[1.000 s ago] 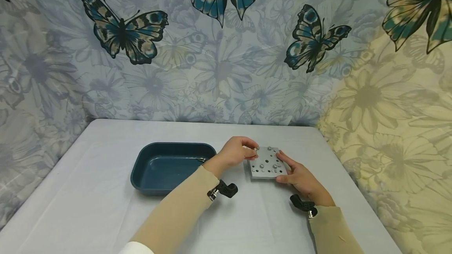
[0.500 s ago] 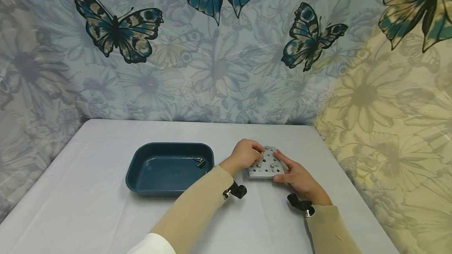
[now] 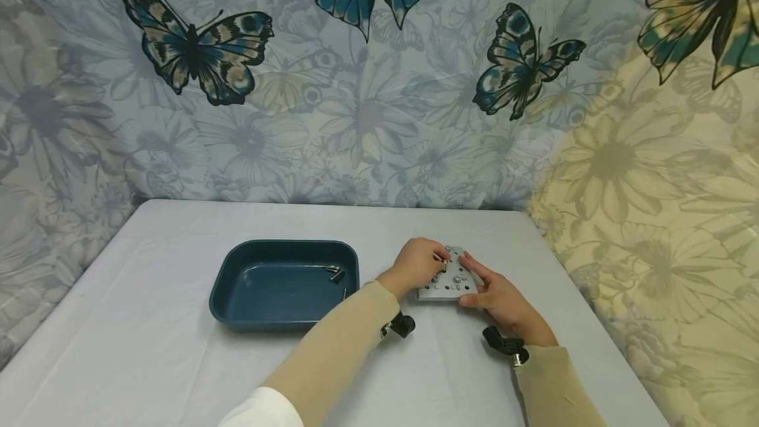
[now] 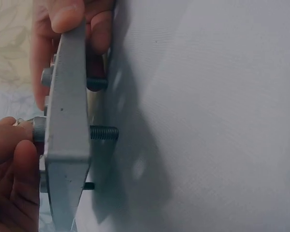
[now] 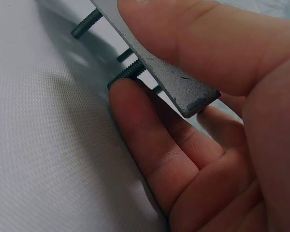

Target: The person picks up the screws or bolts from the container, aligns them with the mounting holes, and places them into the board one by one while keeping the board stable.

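Observation:
A small grey metal plate (image 3: 455,285) with holes and several screws in it is held tilted above the table. My right hand (image 3: 470,281) grips its right edge, thumb (image 5: 208,43) on top and fingers (image 5: 150,145) underneath. My left hand (image 3: 437,259) pinches the head of one screw (image 4: 37,130) seated in the plate (image 4: 67,145). Its threaded shaft (image 4: 104,132) sticks out below, beside two other shafts. The right wrist view shows the plate's edge (image 5: 154,63) with screw threads (image 5: 129,72) against my fingertip.
A dark teal tray (image 3: 237,302) lies left of the plate on the grey table (image 3: 148,348), with a few loose screws (image 3: 335,274) at its far right. A butterfly-print cloth (image 3: 356,84) hangs behind and to the right.
My left hand has brought the screw from the plate's far left corner down to the plate, where it now sits in a hole. The right hand keeps its hold.

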The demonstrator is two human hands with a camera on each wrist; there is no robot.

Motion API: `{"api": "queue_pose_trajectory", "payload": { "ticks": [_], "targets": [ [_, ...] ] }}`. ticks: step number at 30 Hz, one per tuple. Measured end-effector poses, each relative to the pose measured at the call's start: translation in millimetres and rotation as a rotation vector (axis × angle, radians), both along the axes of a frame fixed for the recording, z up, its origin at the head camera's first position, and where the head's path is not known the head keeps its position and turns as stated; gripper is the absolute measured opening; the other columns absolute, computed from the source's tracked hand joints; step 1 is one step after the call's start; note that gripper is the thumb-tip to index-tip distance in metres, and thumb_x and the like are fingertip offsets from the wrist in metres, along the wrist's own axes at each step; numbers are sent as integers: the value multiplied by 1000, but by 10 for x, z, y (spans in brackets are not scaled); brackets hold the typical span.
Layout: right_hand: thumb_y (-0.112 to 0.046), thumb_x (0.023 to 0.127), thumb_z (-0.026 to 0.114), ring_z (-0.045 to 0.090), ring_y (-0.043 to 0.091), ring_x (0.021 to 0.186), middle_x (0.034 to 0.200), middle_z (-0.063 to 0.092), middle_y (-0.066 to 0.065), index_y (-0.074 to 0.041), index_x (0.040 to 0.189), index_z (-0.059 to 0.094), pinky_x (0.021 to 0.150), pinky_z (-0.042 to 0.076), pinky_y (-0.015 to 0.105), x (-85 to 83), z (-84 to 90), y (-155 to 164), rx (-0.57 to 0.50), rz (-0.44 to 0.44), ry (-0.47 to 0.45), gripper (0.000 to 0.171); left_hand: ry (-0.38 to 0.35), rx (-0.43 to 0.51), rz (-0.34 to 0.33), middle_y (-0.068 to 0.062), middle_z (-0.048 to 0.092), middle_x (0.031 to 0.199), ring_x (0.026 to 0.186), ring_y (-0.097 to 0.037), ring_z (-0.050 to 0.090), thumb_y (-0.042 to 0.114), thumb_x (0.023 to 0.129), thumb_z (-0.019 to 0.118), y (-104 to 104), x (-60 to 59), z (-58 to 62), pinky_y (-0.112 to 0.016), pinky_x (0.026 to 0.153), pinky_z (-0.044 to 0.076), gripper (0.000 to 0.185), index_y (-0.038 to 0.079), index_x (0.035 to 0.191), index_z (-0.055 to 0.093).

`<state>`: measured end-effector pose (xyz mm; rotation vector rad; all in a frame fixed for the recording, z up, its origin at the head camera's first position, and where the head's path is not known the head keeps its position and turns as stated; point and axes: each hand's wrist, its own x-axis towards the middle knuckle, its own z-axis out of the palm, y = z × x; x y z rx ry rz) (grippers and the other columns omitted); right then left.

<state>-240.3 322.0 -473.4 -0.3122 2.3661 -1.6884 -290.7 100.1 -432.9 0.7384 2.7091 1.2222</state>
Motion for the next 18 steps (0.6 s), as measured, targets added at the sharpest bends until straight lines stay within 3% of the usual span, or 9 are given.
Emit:
{"api": "queue_pose_trajectory", "payload": {
  "ticks": [11,18],
  "targets": [
    [-13,79,86,55,11,119,165,7,-5,-13,158,30,87,49,21,21,21,11,10,5,-5,96,95,-63,-65,9,68,99,89,-2,60,3,91,67,13,28,-30,-17,79,48,22,16,107,77],
    [-12,80,85,54,12,123,165,5,-4,-13,158,28,87,51,25,15,15,17,-18,19,-12,96,68,-103,-112,9,71,104,94,-3,61,3,95,61,4,20,6,-21,85,48,32,24,114,77]
  ]
}}
